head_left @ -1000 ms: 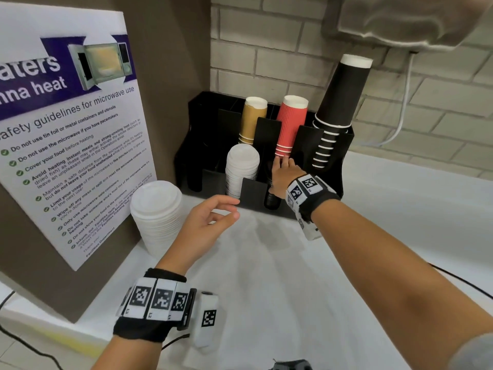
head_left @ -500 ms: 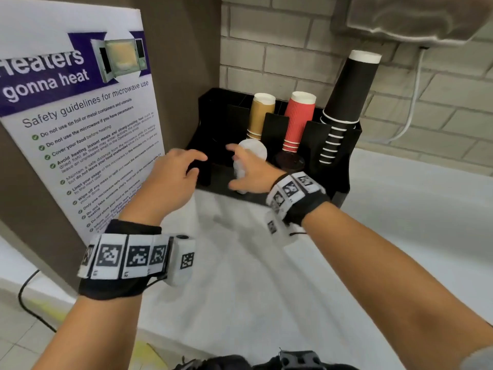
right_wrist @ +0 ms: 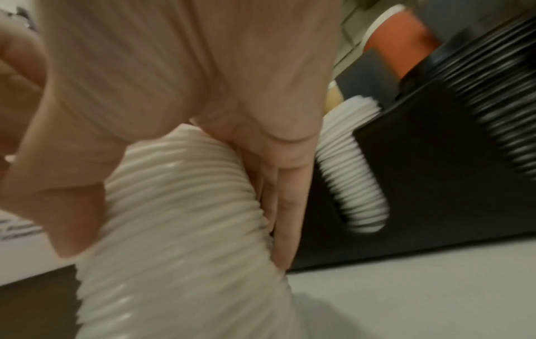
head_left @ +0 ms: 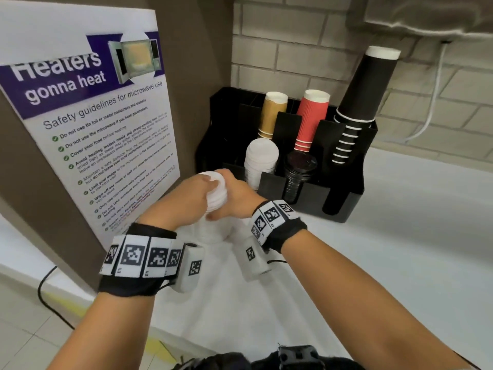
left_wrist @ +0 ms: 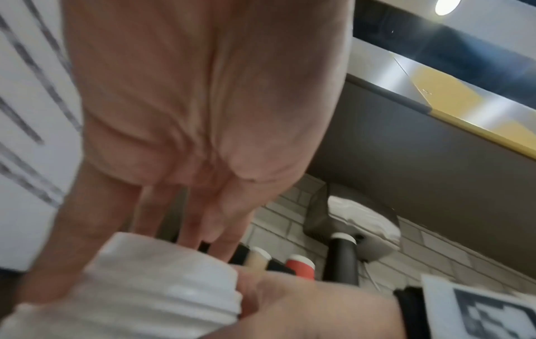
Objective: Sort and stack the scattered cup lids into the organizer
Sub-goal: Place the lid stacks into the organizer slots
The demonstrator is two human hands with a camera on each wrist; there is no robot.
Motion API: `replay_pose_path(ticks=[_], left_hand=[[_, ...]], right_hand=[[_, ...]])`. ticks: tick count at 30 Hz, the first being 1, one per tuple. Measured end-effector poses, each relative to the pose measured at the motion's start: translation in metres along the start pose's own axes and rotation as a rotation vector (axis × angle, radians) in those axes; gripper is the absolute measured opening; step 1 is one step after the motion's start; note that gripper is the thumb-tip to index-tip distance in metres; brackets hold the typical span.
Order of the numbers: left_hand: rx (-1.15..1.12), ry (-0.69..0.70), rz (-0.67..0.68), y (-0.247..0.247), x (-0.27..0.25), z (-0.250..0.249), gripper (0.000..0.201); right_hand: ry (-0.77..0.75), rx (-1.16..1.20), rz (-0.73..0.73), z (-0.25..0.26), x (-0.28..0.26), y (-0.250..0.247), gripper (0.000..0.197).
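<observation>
Both forearms reach forward and meet at the white lid stack [head_left: 217, 194] standing on the counter [head_left: 400, 249]. The left hand [head_left: 186, 201] cups its 9 o'clock side, the right hand [head_left: 237, 198] its 3 o'clock side, fingers curled round it. Half a second ago the right hand was at the organizer [head_left: 344, 204], the left hand empty. The organizer stands at 1 o'clock beyond, holding more lids.

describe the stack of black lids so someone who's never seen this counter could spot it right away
Find the black organizer against the brick wall. In its front row, the black lids stand right of the white lids, below the red cups. They are the only dark lid stack; the other lids are white.
</observation>
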State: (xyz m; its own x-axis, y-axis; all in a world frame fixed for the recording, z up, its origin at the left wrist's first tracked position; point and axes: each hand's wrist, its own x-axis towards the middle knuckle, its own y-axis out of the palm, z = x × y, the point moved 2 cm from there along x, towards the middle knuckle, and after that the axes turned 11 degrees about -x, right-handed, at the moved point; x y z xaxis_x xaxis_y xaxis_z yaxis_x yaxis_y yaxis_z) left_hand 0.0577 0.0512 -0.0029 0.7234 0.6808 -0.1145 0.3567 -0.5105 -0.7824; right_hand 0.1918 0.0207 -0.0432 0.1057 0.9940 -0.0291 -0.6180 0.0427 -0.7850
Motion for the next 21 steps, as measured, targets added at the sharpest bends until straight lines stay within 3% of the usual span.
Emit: replay_pose_path(ticks=[10, 16, 21], left_hand=[[-0.169, 0.25, 0.197, 0.058, 0.044, -0.073, 0.043], [-0.166, 0.36, 0.166, 0.074, 0.048, -0.1, 0.047], [-0.312, 0.412, 0.103, 0.075, 0.045, -0.099, 0.042]], right_hand=[[0.236, -0.012, -0.25, -0.086, -0.061, -0.054, 0.094], [0.332, -0.013, -0.338, -0.109, -0.083, -0.067, 0.098], [0.34, -0.049, -0.261, -0.109, -0.091, -0.076, 0.105]])
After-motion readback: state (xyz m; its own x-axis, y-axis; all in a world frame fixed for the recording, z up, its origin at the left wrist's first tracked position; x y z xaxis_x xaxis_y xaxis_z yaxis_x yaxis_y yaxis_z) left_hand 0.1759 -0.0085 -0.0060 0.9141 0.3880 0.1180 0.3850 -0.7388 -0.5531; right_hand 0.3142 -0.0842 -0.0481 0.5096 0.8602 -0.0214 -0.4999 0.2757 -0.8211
